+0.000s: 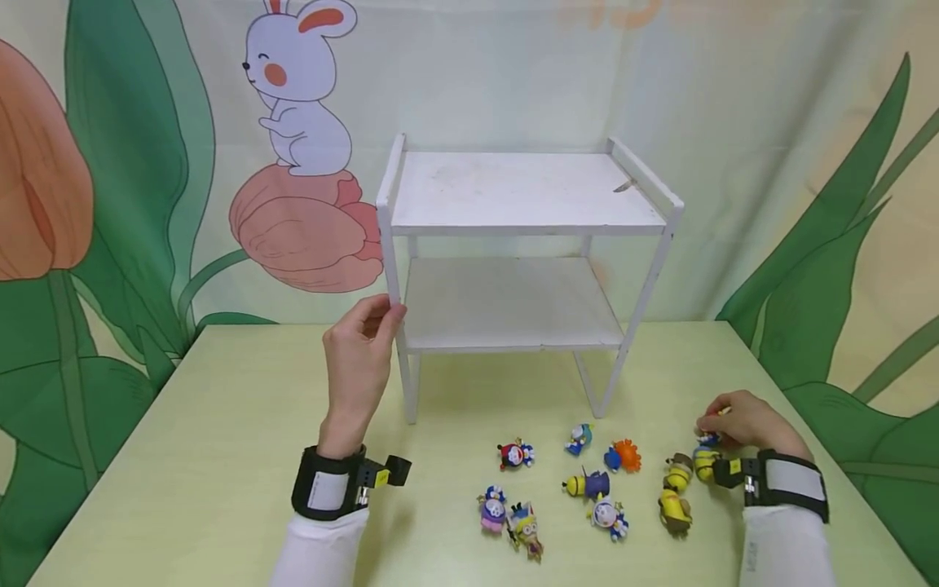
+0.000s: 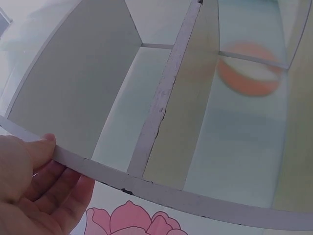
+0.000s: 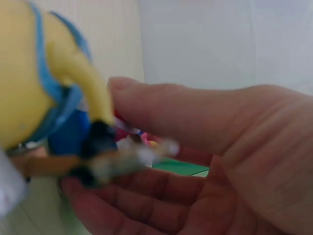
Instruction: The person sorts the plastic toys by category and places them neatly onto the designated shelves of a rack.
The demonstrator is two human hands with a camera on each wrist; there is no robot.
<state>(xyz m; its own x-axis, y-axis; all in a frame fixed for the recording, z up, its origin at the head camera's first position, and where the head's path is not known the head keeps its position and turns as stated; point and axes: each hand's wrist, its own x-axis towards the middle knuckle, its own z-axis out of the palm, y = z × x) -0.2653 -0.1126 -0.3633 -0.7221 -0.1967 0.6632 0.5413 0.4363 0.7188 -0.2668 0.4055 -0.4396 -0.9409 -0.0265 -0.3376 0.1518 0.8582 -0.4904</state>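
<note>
My left hand [image 1: 359, 359] grips the front left leg of a white two-tier shelf [image 1: 528, 187], about level with its lower board. In the left wrist view, thumb and fingers [image 2: 46, 147] lie on either side of that white leg [image 2: 146, 188]. Over at the right, my right hand [image 1: 748, 424] pinches a small red-and-blue figurine [image 1: 707, 439], mostly hidden by the fingers. Just in front of it is a yellow figurine with blue overalls [image 1: 704, 466], which looms large and blurred in the right wrist view and partly covers the fingertips.
Two yellow-and-brown figurines [image 1: 676, 512] lie left of the right hand. Several more small figurines, among them an orange one [image 1: 627, 455] and a purple one [image 1: 493, 509], are scattered before the shelf on the pale yellow table [image 1: 220, 456]. Behind hangs a printed cloth [image 1: 499, 73].
</note>
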